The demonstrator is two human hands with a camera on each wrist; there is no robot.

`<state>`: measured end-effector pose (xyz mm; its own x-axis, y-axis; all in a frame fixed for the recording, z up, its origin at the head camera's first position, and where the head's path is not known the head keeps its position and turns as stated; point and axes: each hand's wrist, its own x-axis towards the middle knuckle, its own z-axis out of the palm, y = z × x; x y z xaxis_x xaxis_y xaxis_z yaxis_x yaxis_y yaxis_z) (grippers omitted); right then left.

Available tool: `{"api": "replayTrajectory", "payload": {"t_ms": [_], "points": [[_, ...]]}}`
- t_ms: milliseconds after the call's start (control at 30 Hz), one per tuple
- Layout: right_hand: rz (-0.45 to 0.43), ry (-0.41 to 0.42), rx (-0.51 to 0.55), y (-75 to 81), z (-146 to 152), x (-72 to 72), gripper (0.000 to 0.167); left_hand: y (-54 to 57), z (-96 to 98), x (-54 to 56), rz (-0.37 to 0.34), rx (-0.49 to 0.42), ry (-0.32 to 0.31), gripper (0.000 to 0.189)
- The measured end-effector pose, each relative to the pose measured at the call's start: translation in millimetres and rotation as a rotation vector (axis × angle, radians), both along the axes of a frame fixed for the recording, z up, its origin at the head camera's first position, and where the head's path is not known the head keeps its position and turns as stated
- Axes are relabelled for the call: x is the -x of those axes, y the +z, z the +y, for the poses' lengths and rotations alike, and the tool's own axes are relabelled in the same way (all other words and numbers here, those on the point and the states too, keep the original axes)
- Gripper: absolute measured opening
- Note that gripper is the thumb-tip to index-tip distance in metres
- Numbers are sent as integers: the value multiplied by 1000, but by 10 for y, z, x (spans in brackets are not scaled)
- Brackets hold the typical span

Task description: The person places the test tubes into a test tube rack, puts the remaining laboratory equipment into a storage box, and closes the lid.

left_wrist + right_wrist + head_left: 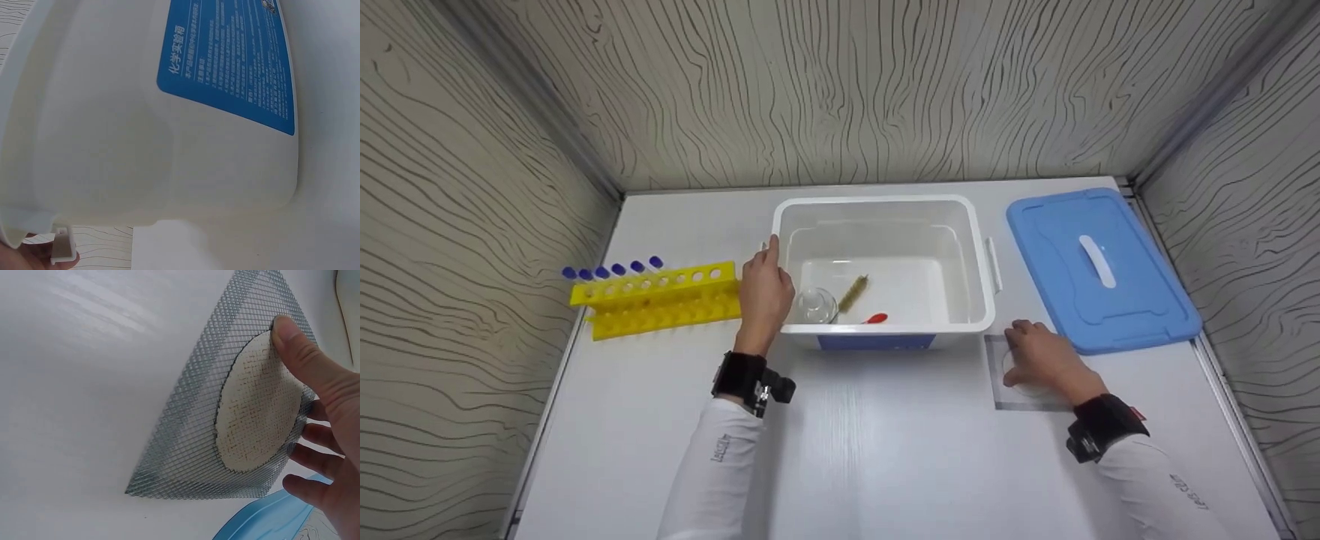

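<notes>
My left hand [766, 294] grips the left rim of a white plastic box [885, 200], its index finger along the edge. In the left wrist view, part of that hand shows by the box's white side handle [63, 245]. Over a square wire gauze [191, 416] with a round white centre, my right hand [1048, 361] is spread. In the right wrist view its thumb touches the gauze, with the other fingers apart at the far edge. Inside the box lie a clear glass vessel [816, 306], a bristled brush [853, 294] and a small red-ended item [876, 319].
Left of the box stands a yellow test tube rack [660, 322] with several purple-capped tubes [619, 269] along its back. A blue lid [1110, 300] with a white handle lies at the right. Patterned walls [840, 90] enclose the white table [885, 450].
</notes>
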<state>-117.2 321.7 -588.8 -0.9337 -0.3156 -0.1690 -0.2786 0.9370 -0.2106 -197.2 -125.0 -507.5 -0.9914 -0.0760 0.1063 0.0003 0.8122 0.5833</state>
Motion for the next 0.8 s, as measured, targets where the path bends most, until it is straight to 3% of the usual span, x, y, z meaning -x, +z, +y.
{"api": "replayTrajectory", "payload": {"t_ms": [233,500,633,800], "points": [[27,-53,69,-27,45,-45,79,10,-2,-2,3,-5,7,56],[44,-102,84,-51,117,-121,84,-23,13,-15,55,-8,-6,55],[46,-115,100,-20,132,-110,72,-21,15,-13,46,5,-1,55],[-17,-179,163,100,148,-49,53,-16,5,-4,47,11,6,55]]}}
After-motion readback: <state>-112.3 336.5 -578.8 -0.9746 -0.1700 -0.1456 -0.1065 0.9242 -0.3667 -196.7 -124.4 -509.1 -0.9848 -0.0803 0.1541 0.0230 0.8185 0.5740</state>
